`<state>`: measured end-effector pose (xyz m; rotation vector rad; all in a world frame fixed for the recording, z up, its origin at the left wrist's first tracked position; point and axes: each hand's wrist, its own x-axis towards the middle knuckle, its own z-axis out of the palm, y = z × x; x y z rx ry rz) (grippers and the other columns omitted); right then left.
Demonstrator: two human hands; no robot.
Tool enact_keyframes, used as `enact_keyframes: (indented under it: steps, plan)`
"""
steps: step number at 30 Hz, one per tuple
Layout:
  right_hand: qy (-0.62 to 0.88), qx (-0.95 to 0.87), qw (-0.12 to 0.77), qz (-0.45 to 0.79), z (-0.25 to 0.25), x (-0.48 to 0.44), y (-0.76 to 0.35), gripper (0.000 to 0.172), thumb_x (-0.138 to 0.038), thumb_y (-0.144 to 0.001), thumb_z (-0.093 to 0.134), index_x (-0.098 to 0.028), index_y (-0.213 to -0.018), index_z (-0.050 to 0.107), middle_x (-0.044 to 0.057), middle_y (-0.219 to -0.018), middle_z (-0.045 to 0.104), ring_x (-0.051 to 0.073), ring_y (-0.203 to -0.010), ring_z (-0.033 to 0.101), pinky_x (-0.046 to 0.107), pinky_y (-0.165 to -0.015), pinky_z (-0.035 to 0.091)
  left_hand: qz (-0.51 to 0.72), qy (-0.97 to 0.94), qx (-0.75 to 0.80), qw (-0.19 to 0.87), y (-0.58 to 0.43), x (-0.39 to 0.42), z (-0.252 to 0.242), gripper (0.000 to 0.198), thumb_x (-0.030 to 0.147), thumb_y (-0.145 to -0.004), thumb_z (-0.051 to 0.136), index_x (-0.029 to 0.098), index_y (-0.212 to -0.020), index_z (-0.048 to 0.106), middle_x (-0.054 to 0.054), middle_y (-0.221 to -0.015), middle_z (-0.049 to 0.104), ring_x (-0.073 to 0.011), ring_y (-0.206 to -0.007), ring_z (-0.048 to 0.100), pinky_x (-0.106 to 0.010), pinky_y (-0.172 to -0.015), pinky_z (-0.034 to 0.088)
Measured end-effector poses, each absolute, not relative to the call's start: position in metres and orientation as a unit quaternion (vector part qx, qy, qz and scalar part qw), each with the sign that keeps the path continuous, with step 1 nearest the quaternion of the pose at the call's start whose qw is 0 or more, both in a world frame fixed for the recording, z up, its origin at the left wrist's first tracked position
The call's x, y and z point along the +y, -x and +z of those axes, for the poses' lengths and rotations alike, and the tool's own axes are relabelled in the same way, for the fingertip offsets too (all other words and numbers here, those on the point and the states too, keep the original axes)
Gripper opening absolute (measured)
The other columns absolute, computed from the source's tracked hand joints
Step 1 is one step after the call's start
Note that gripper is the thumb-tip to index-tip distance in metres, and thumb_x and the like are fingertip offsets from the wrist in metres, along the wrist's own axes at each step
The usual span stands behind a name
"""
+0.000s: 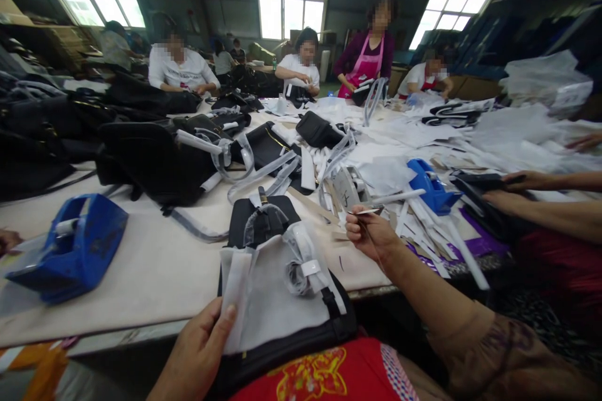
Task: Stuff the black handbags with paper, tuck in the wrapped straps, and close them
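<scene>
A black backpack (263,212) lies tilted at the table's front edge, against my red apron. A white sheet (275,301) covers much of its upper side. Clear wrap covers its top handle and a coiled strap (301,269). My left hand (207,332) grips the backpack's left side, thumb pressed on a white-wrapped strap (236,288). To the right, raised over the table edge, my right hand (371,232) pinches a small flat tag (365,210) with a thin cord hanging from it. The tag's print is too small to read.
Blue tape dispensers stand at left (87,244) and right (430,185). Black bags (155,156) with plastic-wrapped straps crowd the middle. White paper sheets (423,138) and strips heap at right. Co-workers sit and stand across the table; a neighbour's hands (512,194) hold a black item at right.
</scene>
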<state>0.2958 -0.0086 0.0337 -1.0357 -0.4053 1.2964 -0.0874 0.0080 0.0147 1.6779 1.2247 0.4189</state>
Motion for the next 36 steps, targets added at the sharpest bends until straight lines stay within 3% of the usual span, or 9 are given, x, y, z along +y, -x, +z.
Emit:
enact_keyframes:
  steps: [3,6,10,14,19,23,27,31,36]
  plan:
    - [0.435,-0.180,0.647,0.600,0.041,-0.011,-0.295,0.018,-0.034,-0.075,0.065,-0.021,-0.079,0.055,0.002,-0.072,0.060,0.014,-0.059,0.056,0.024,-0.046,0.044,0.175,-0.689,0.508,0.487,0.087,0.008,0.016,0.046,0.058,-0.089,0.049,0.020,-0.107,0.069,-0.004,-0.101,0.073,-0.0238,-0.088,0.067,-0.029,-0.083,0.055]
    - [0.426,-0.181,0.634,0.620,0.048,-0.014,-0.287,0.017,-0.023,-0.072,0.071,-0.019,-0.084,0.059,0.003,-0.081,0.064,0.015,-0.069,0.061,0.024,-0.052,0.048,0.179,-0.688,0.508,0.487,0.087,0.008,0.015,0.047,0.059,-0.089,0.048,0.020,-0.107,0.069,-0.005,-0.100,0.073,-0.0239,-0.087,0.067,-0.029,-0.083,0.055]
    - [0.428,-0.265,0.614,0.607,0.059,-0.015,-0.268,0.046,-0.004,-0.064,0.073,-0.021,-0.104,0.059,0.002,-0.094,0.066,0.014,-0.070,0.065,0.020,-0.048,0.050,0.181,-0.684,0.501,0.498,0.090,0.010,0.010,0.048,0.059,-0.088,0.050,0.020,-0.106,0.069,-0.005,-0.099,0.073,-0.0257,-0.091,0.067,-0.031,-0.084,0.056]
    - [0.401,-0.362,0.543,0.643,0.076,-0.016,-0.236,0.057,-0.019,-0.075,0.075,-0.025,-0.124,0.047,0.007,-0.106,0.068,0.021,-0.079,0.072,0.024,-0.045,0.055,0.182,-0.670,0.499,0.518,0.092,0.014,0.008,0.049,0.061,-0.088,0.050,0.020,-0.107,0.069,-0.005,-0.102,0.073,-0.0262,-0.095,0.066,-0.031,-0.086,0.055]
    - [0.439,-0.420,0.380,0.698,0.087,-0.021,-0.180,0.031,-0.041,-0.080,0.071,-0.017,-0.090,0.055,0.008,-0.094,0.071,0.018,-0.070,0.072,0.018,-0.040,0.051,0.197,-0.637,0.493,0.560,0.088,0.007,0.021,0.050,0.060,-0.089,0.050,0.016,-0.105,0.067,-0.007,-0.095,0.072,-0.0251,-0.091,0.065,-0.031,-0.082,0.054]
    - [0.544,-0.455,0.249,0.660,0.086,-0.021,-0.147,0.023,-0.030,-0.085,0.063,-0.015,-0.069,0.055,-0.001,-0.063,0.064,0.007,-0.044,0.058,0.013,-0.036,0.042,0.232,-0.605,0.496,0.579,0.088,0.000,0.019,0.046,0.057,-0.090,0.052,0.013,-0.094,0.067,-0.005,-0.079,0.069,-0.0184,-0.072,0.060,-0.025,-0.064,0.049]
    - [0.609,-0.494,0.135,0.606,0.084,-0.014,-0.135,0.018,-0.016,-0.089,0.050,-0.017,-0.076,0.061,-0.003,-0.058,0.062,0.006,-0.036,0.049,0.017,-0.036,0.042,0.264,-0.569,0.503,0.595,0.091,-0.003,0.009,0.042,0.054,-0.090,0.055,0.013,-0.094,0.064,-0.004,-0.079,0.067,-0.0155,-0.069,0.059,-0.024,-0.062,0.047]
    - [0.616,-0.552,0.041,0.561,0.082,-0.011,-0.131,0.019,-0.012,-0.086,0.047,-0.017,-0.095,0.063,0.000,-0.061,0.067,0.011,-0.038,0.054,0.021,-0.035,0.039,0.330,-0.507,0.469,0.643,0.089,-0.005,0.004,0.047,0.051,-0.089,0.060,0.014,-0.118,0.053,-0.005,-0.085,0.068,-0.0152,-0.071,0.062,-0.025,-0.066,0.049]
    - [0.620,-0.538,-0.012,0.571,0.076,-0.006,-0.120,0.012,-0.010,-0.083,0.048,-0.018,-0.079,0.056,0.004,-0.068,0.072,0.011,-0.037,0.055,0.020,-0.035,0.039,0.360,-0.497,0.469,0.635,0.088,-0.008,0.002,0.053,0.050,-0.088,0.062,0.015,-0.125,0.046,-0.002,-0.077,0.066,-0.0126,-0.062,0.059,-0.023,-0.060,0.046]
